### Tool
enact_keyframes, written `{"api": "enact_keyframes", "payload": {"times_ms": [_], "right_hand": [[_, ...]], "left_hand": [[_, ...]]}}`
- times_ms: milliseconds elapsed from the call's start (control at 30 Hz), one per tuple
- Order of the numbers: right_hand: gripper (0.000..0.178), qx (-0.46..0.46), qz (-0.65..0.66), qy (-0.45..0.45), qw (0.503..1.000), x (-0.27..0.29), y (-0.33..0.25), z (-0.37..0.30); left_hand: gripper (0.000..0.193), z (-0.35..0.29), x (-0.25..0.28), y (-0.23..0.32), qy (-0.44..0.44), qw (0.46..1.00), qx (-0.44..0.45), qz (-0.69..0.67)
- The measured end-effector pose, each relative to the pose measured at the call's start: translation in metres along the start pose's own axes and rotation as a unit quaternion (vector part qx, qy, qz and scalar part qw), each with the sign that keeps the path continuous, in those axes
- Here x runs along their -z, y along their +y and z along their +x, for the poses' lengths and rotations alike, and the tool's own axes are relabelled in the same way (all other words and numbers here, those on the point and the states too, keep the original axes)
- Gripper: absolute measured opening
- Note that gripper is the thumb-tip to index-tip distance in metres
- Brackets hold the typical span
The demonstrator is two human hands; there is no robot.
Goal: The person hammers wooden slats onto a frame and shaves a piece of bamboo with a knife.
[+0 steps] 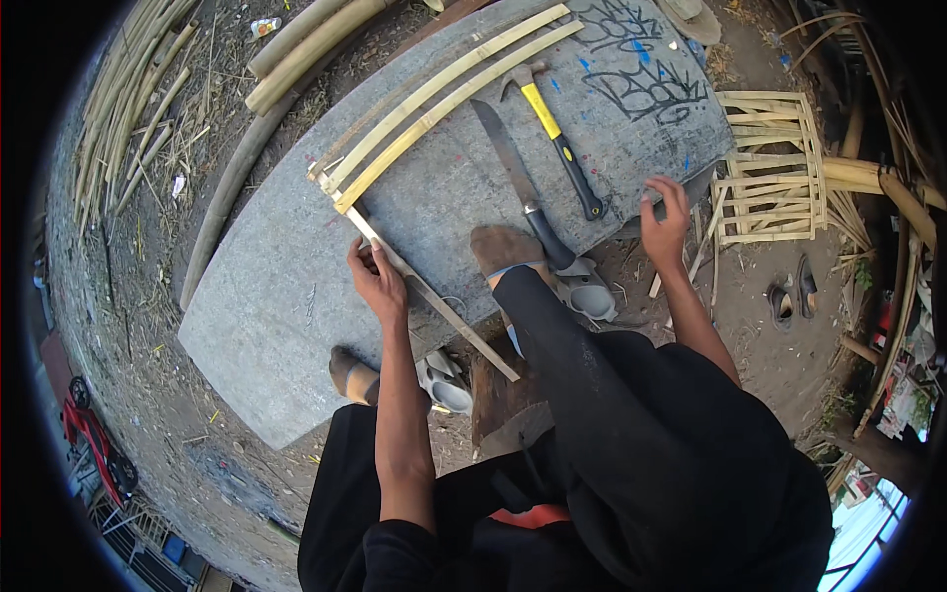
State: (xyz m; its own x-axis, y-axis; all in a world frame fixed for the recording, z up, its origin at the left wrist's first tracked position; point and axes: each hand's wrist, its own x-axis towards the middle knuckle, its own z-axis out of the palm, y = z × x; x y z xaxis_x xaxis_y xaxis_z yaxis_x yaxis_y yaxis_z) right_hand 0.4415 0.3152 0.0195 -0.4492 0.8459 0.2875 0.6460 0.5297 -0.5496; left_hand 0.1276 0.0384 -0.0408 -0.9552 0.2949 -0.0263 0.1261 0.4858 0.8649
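Note:
My left hand (378,283) is closed on a narrow bamboo strip (449,314) that slants from the slab's left middle toward me. The strip's far end meets the near ends of two longer bamboo strips (446,77), which lie side by side across the grey slab (266,296). To the right, my right hand (664,222) hovers by the slab's edge, empty, with thumb and fingers apart. Between my hands lie a machete (505,153) with a dark handle and a claw hammer (552,128) with a yellow and black handle.
My socked feet (508,247) rest on the slab's near side. A slatted bamboo frame (769,178) lies at right, near a pair of dark shoes (794,293). Thick bamboo poles (306,64) and a pile of thin canes (128,99) lie beyond the slab at far left.

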Motion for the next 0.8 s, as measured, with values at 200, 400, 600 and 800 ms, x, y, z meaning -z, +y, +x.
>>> {"api": "enact_keyframes", "payload": {"times_ms": [200,400,600,800], "right_hand": [[0.038,-0.271,-0.080,-0.009,0.959,0.034,0.136,-0.101],[0.061,-0.410,-0.158,-0.283,0.852,0.024,0.241,-0.147],[0.063,-0.431,-0.143,-0.345,0.821,-0.028,0.216,-0.176],[0.072,-0.481,-0.109,-0.279,0.824,-0.050,0.312,-0.284]], "left_hand": [[0.037,0.000,0.016,-0.016,-0.009,1.000,0.004,0.019],[0.038,-0.002,0.015,-0.015,-0.078,0.996,0.035,-0.002],[0.039,0.000,0.045,-0.011,-0.118,0.988,0.096,-0.001],[0.044,-0.027,0.080,-0.016,-0.105,0.981,0.149,0.063]]}}
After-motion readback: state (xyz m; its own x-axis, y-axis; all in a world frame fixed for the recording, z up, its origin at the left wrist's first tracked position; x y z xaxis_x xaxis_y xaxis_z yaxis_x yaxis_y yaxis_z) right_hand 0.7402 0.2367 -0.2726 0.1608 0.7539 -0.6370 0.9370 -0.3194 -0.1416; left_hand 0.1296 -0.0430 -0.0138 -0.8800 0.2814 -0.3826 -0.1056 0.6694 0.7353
